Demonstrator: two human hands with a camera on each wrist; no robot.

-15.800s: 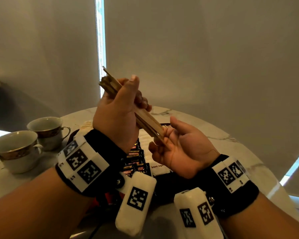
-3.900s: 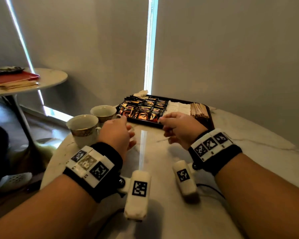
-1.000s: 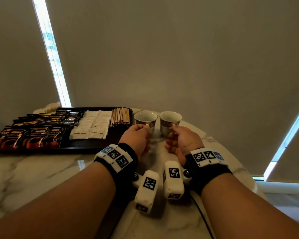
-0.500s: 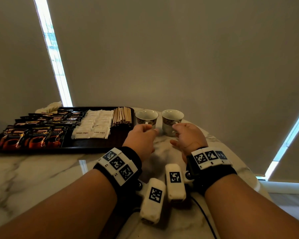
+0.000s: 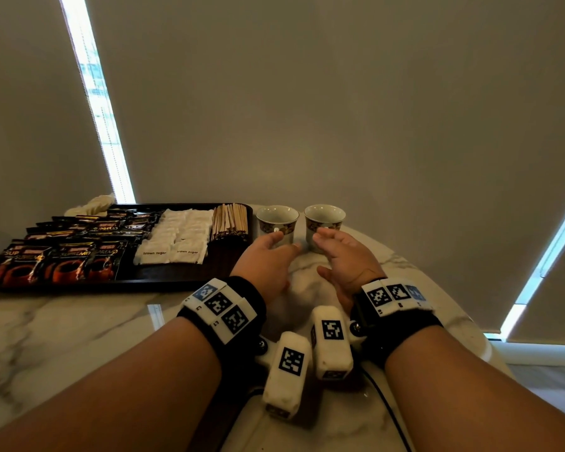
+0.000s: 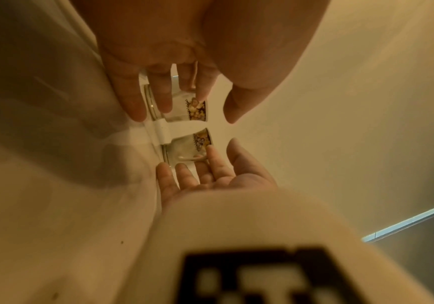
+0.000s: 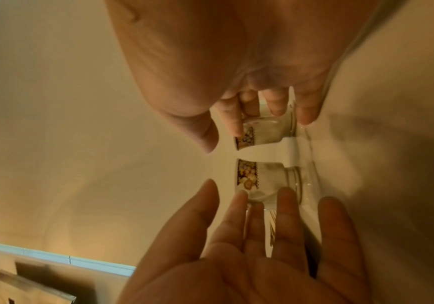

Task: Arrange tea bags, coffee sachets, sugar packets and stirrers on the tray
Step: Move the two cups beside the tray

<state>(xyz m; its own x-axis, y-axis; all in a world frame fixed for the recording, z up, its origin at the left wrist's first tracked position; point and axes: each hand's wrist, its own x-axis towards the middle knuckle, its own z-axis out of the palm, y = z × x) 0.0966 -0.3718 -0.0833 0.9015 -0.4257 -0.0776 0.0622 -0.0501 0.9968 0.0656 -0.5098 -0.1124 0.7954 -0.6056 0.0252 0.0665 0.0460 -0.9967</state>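
We see both hands out over the marble table (image 5: 79, 324), palms facing each other, fingers loose and straight, holding nothing. Left hand (image 5: 264, 259) sits just short of the left cup (image 5: 277, 221); its fingertips look to be at the cup's wall, but we cannot tell from the head view whether they touch. In the left wrist view the fingers (image 6: 159, 92) lie spread in front of that cup (image 6: 184, 109) with a gap around it. Right hand (image 5: 346, 259) is the same in front of the right cup (image 5: 324, 219), thumb apart from the fingers, nothing gripped; in the right wrist view its fingers (image 7: 236, 115) frame the cup (image 7: 265, 131) without curling on it. The two cups stand upright side by side, close but apart, just beyond the fingertips.

The tray (image 5: 177, 275) lies to the left of the left hand, its near right corner just beside the left wrist. On it, nearest the left hand, the wooden stirrers (image 5: 230, 221) lie in a bundle at the right end. Left of them the white sugar packets (image 5: 173, 243) lie in rows, the front ones printed "brown sugar". Further left the dark coffee sachets (image 5: 62, 252) lie in overlapping rows to the tray's left end. A pale crumpled pile (image 5: 90, 205) sits at the tray's far left corner; possibly the tea bags, too small to tell.

Both wrists wear black bands with white marker blocks.
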